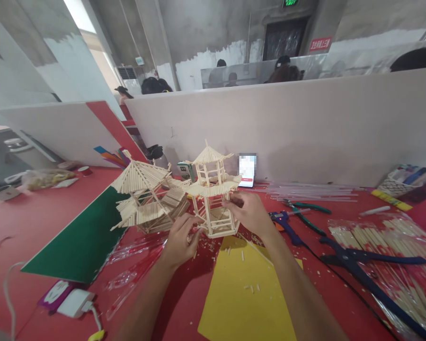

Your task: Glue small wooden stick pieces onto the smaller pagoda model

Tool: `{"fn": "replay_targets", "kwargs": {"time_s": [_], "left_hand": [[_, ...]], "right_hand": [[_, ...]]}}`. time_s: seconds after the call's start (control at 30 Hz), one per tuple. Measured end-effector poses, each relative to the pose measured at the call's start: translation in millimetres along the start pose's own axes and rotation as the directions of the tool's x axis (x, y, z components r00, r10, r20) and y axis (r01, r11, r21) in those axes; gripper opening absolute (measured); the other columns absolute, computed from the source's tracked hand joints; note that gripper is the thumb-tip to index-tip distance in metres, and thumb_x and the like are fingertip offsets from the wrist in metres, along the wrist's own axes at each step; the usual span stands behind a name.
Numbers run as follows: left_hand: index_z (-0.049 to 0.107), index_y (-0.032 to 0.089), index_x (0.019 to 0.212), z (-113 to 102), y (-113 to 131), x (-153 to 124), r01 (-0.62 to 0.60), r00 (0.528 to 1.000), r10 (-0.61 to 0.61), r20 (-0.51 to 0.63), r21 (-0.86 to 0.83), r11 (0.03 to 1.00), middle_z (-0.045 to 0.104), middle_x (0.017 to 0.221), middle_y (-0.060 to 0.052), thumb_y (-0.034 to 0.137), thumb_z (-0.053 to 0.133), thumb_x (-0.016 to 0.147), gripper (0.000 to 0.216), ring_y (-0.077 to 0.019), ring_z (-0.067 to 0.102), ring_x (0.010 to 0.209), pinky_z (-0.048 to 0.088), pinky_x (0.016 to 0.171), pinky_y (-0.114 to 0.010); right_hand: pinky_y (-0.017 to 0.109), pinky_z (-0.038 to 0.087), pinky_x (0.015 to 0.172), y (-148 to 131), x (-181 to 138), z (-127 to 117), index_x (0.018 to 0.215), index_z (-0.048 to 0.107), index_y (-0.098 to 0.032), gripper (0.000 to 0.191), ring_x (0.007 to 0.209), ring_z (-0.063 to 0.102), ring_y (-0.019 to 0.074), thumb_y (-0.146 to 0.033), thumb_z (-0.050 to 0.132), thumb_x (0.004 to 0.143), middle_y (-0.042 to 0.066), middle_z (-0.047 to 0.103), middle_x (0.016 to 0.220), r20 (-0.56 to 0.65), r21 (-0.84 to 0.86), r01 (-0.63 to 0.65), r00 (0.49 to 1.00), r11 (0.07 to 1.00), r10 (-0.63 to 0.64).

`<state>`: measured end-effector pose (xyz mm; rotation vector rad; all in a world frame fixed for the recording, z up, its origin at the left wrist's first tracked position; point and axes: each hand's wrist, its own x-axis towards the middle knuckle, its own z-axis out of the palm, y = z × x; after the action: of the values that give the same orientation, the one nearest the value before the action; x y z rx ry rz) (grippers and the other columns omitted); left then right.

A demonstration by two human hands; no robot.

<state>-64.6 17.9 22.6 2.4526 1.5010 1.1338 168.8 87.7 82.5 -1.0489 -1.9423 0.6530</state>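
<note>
A two-tier pavilion model made of thin wooden sticks [213, 194] stands on the red table at the top edge of a yellow sheet [246, 293]. My left hand [180, 237] is curled at the model's lower left, fingers pinched against its base. My right hand [246, 213] grips the lower roof and right side of the model, fingers closed on it. A second, wider stick pavilion [145, 196] stands just to the left, touching a green board [81, 237].
Right of the model lie a blue glue gun [286, 225], green-handled pliers [307, 213], large dark shears [362, 265] and bags of sticks [394, 255]. A phone [247, 170] leans on the white partition. A charger and cable [76, 303] lie at front left. People sit beyond the partition.
</note>
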Motion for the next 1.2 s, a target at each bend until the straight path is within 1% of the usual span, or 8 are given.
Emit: {"fn": "replay_targets", "kwargs": {"time_s": [0.23,0.37,0.43,0.53,0.7,0.8,1.0,1.2], "left_hand": [[0.058,0.019,0.109,-2.4,-1.9,-0.4,-0.009,0.994,0.009,-0.112,0.004,1.0,0.063,0.1,-0.007,0.02,0.06,0.09,0.019,-0.0202,0.058,0.096,0.047,0.087,-0.034],[0.058,0.019,0.094,-5.0,-4.0,1.5,-0.038,0.964,0.043,-0.262,0.024,0.999,0.062,0.089,-0.005,0.017,0.062,0.088,0.008,-0.0179,0.059,0.087,0.049,0.08,-0.031],[0.06,0.019,0.09,-5.6,-4.8,2.0,-0.072,0.96,0.075,-0.269,0.021,0.997,0.063,0.086,-0.004,0.014,0.061,0.089,0.005,-0.0171,0.06,0.085,0.049,0.079,-0.03],[0.061,0.02,0.095,-5.6,-4.6,1.1,-0.152,0.972,0.147,-0.182,-0.016,0.988,0.065,0.088,-0.005,0.012,0.057,0.09,0.01,-0.0161,0.061,0.085,0.05,0.078,-0.028],[0.061,0.021,0.099,-0.1,-2.7,-1.6,-0.213,0.975,0.213,0.068,-0.003,0.977,0.067,0.092,-0.004,0.016,0.053,0.094,0.011,-0.0147,0.062,0.086,0.049,0.076,-0.026],[0.062,0.022,0.1,6.6,-4.9,-2.8,-0.189,0.97,0.179,0.162,0.051,0.981,0.067,0.095,-0.004,0.02,0.049,0.097,0.014,-0.0148,0.064,0.087,0.049,0.075,-0.026],[0.06,0.02,0.082,19.5,-10.5,-5.5,-0.115,0.967,0.073,0.246,0.163,0.98,0.065,0.081,-0.002,0.025,0.044,0.098,0.024,-0.0133,0.062,0.073,0.043,0.063,-0.025],[0.06,0.021,0.079,24.0,-5.8,-5.9,0.005,0.952,-0.041,0.305,0.116,0.993,0.066,0.08,0.0,0.03,0.048,0.097,0.024,-0.0128,0.061,0.071,0.039,0.063,-0.025]], "right_hand": [[0.024,0.034,0.057,1.0,-0.8,-0.3,0.072,0.066,-0.018,0.024,0.059,0.052,0.0128,-0.034,0.059,0.088,-0.001,0.065,0.066,-0.004,0.005,-0.002,1.0,1.0,0.002],[0.024,0.033,0.058,2.1,-0.5,2.2,0.072,0.066,-0.017,0.025,0.061,0.053,0.013,-0.034,0.06,0.088,-0.001,0.066,0.068,-0.021,-0.009,-0.001,1.0,1.0,0.001],[0.024,0.032,0.058,3.5,0.0,5.6,0.071,0.066,-0.017,0.024,0.06,0.052,0.0128,-0.033,0.061,0.088,-0.001,0.065,0.067,-0.025,-0.025,0.006,1.0,1.0,-0.006],[0.024,0.031,0.058,7.3,0.5,13.2,0.069,0.064,-0.017,0.023,0.06,0.05,0.0129,-0.03,0.062,0.088,-0.001,0.063,0.066,-0.041,-0.087,0.025,0.999,0.996,-0.028],[0.025,0.035,0.064,19.6,-1.1,27.3,0.075,0.066,-0.019,0.017,0.07,0.058,0.0159,-0.026,0.06,0.089,0.003,0.069,0.078,-0.089,-0.159,0.051,0.994,0.986,-0.066],[0.025,0.038,0.068,28.9,-2.6,32.9,0.078,0.068,-0.019,0.017,0.075,0.062,0.0174,-0.027,0.058,0.091,0.004,0.071,0.082,-0.128,-0.158,0.052,0.989,0.986,-0.073],[0.027,0.043,0.07,45.5,-4.7,41.8,0.075,0.068,-0.02,0.025,0.074,0.066,0.0204,-0.035,0.058,0.091,0.006,0.072,0.077,-0.177,-0.128,-0.013,0.984,0.992,-0.01],[0.028,0.046,0.071,52.8,-9.2,57.3,0.085,0.069,-0.019,0.028,0.077,0.068,0.0218,-0.043,0.055,0.093,0.008,0.074,0.083,-0.228,-0.109,-0.037,0.974,0.993,0.011]]}}
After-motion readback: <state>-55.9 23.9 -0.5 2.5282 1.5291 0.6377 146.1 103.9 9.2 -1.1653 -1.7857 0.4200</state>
